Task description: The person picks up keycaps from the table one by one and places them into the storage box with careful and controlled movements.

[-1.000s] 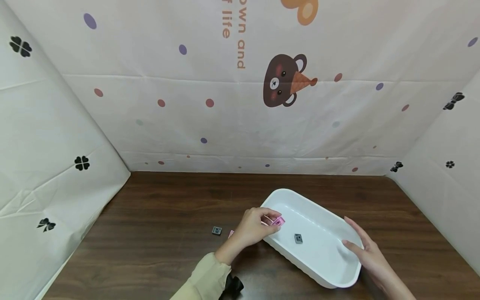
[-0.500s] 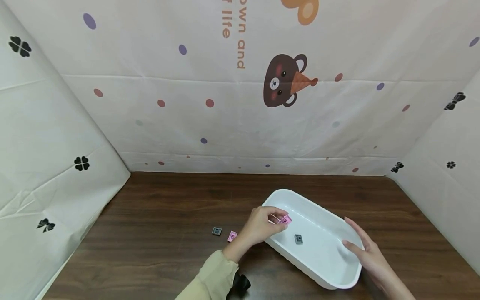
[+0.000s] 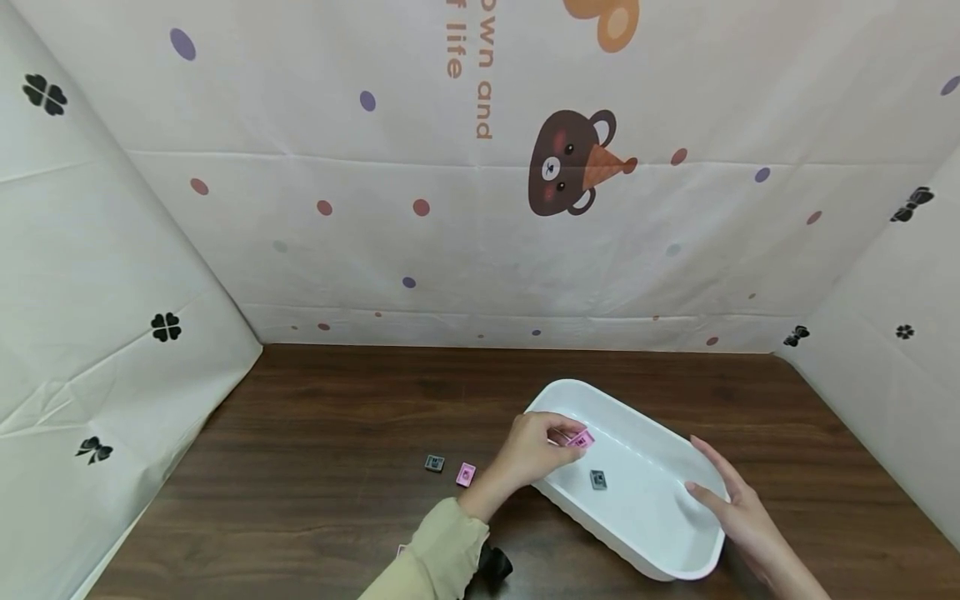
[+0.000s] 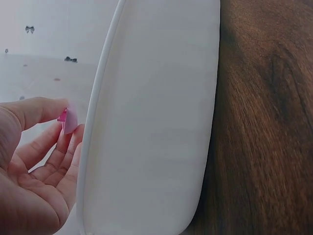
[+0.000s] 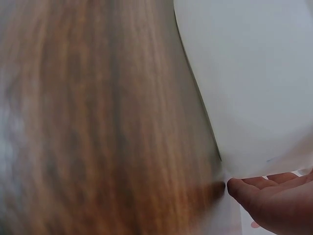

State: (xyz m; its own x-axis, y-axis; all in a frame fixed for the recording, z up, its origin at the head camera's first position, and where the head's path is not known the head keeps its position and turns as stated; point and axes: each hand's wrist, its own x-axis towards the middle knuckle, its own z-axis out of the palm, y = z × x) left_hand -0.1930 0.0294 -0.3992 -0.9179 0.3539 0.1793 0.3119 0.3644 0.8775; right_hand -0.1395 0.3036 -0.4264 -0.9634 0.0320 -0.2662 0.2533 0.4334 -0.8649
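My left hand (image 3: 528, 450) pinches a small pink rectangular piece (image 3: 581, 440) between thumb and fingertips, over the left part of a white tray (image 3: 660, 508). In the left wrist view the pink piece (image 4: 71, 120) shows just past the tray's rim, with the thumb on one side and fingertips on the other. My right hand (image 3: 738, 517) holds the tray's right end, thumb over the rim inside and fingers along the outside. Inside the tray lies a small grey rectangular piece (image 3: 597, 480) with a dark mark.
On the brown wooden table (image 3: 322, 442), left of the tray, lie another grey piece (image 3: 434, 463) and a pink piece (image 3: 466, 475). A further pink bit (image 3: 401, 550) peeks out beside the left sleeve (image 3: 435, 554). Patterned white cloth (image 3: 480, 250) stands behind and at both sides.
My left hand has moved right, farther over the tray, with the pink piece. The pink piece on the table has come into view from behind the wrist. My right hand stays put.
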